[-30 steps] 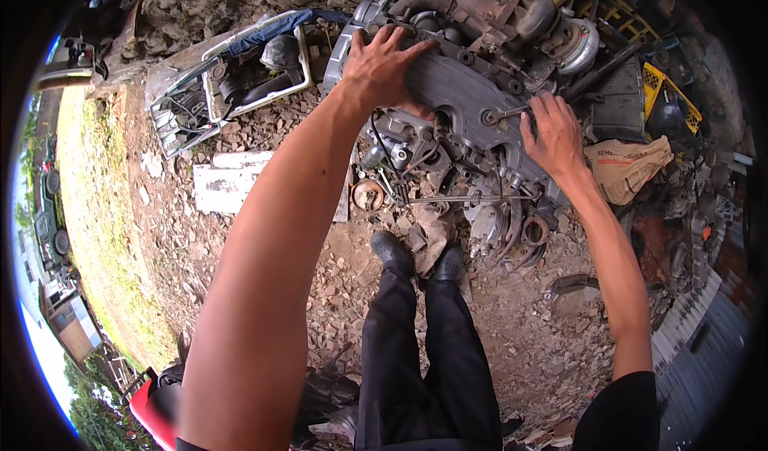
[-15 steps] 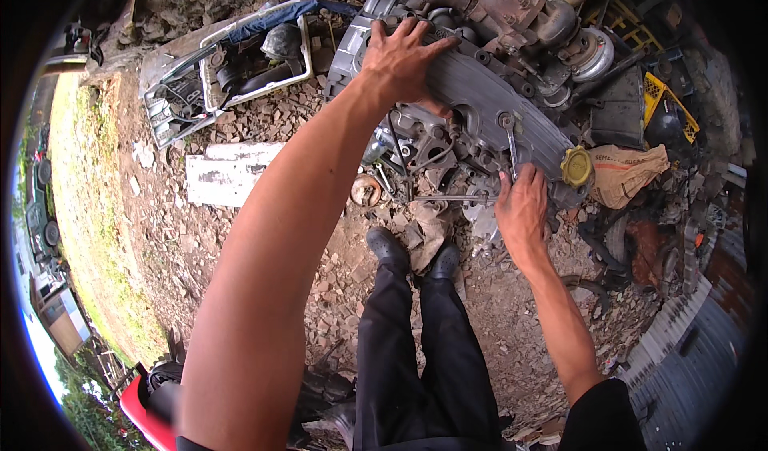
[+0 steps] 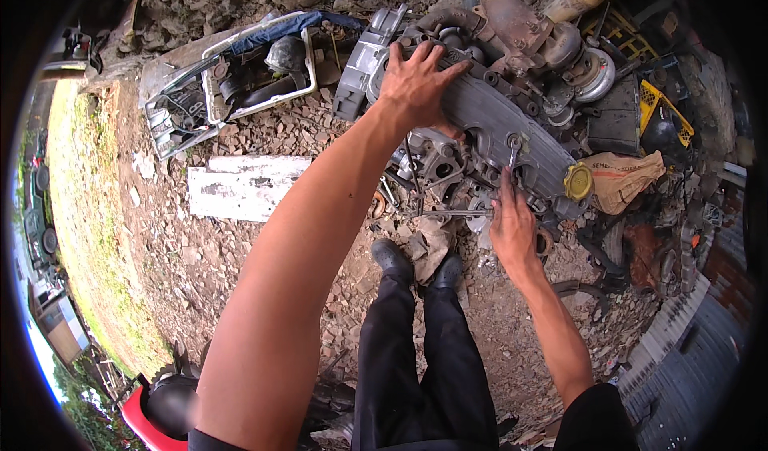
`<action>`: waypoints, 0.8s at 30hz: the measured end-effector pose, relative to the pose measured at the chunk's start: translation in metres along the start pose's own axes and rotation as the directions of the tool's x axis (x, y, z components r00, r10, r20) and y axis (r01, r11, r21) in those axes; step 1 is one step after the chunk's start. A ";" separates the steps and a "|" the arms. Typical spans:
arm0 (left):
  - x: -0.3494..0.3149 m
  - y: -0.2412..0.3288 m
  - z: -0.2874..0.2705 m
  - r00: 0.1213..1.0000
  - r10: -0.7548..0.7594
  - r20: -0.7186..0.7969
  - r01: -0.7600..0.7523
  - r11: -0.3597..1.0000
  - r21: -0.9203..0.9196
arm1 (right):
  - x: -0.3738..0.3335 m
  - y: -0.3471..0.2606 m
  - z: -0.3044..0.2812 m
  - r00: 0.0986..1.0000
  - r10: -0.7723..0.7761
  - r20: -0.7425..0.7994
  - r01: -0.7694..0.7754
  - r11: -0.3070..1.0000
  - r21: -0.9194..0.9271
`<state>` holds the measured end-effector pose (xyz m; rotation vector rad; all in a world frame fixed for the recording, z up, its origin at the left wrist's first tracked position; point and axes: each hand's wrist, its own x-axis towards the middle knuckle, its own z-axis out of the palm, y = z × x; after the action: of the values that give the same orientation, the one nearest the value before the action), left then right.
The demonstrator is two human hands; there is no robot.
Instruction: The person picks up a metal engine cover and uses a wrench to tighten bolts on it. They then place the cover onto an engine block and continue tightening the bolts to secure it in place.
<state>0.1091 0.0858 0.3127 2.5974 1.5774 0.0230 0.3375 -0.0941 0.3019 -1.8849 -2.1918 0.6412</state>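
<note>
Head view shows the left hand (image 3: 416, 83) pressed flat, fingers spread, on the grey ribbed valve cover (image 3: 496, 127) of an engine lying on the rubble ground (image 3: 240, 267). Lower right, the right hand (image 3: 512, 227) clenches a slim wrench (image 3: 512, 153) whose head sits on a cover bolt, near the yellow filler cap (image 3: 578, 181).

One engine (image 3: 512, 123), one yellow cap (image 3: 578, 181), one white plank (image 3: 240, 187), two black shoes (image 3: 396, 259), two hands (image 3: 416, 87).

Grey ribbed engine cover (image 3: 496, 123) lying slanted atop the engine, slim metal wrench (image 3: 512, 157) upright on its bolt
</note>
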 end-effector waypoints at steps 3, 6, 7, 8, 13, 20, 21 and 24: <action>0.002 0.002 0.000 1.000 0.007 0.007 -0.007 1.000 -0.018 | 0.004 0.031 -0.013 0.950 -0.300 0.089 0.310 0.942 -0.128; 0.005 0.005 0.002 0.999 0.024 -0.023 -0.024 0.999 -0.027 | 0.034 0.056 -0.036 0.826 -0.491 0.277 0.552 0.803 -0.225; 0.005 0.005 0.005 0.999 0.030 -0.037 -0.031 0.999 -0.026 | 0.042 0.062 -0.038 0.769 -0.571 0.288 0.630 0.753 -0.190; 0.002 0.002 0.005 0.999 0.027 -0.041 -0.028 0.999 -0.022 | 0.049 0.058 -0.043 0.732 -0.597 0.328 0.670 0.717 -0.192; 0.001 0.000 0.003 1.000 0.015 -0.026 -0.015 1.000 -0.003 | 0.062 0.055 -0.048 0.570 -0.713 0.408 0.822 0.505 -0.265; 0.001 0.002 0.000 1.000 0.020 -0.022 -0.020 1.000 -0.017 | 0.098 0.020 -0.039 0.443 -0.886 0.137 0.867 0.385 -0.315; 0.001 0.002 -0.001 0.999 0.026 -0.021 -0.026 0.999 -0.022 | 0.107 0.008 -0.036 0.478 -0.876 0.072 0.839 0.431 -0.332; 0.000 0.004 0.002 0.999 0.024 -0.028 -0.024 1.000 -0.008 | 0.126 0.001 -0.030 0.615 -0.782 -0.098 0.750 0.619 -0.231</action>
<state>0.1122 0.0838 0.3112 2.6210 1.5517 0.0674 0.3277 0.0350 0.3104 -0.7858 -2.6435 0.0908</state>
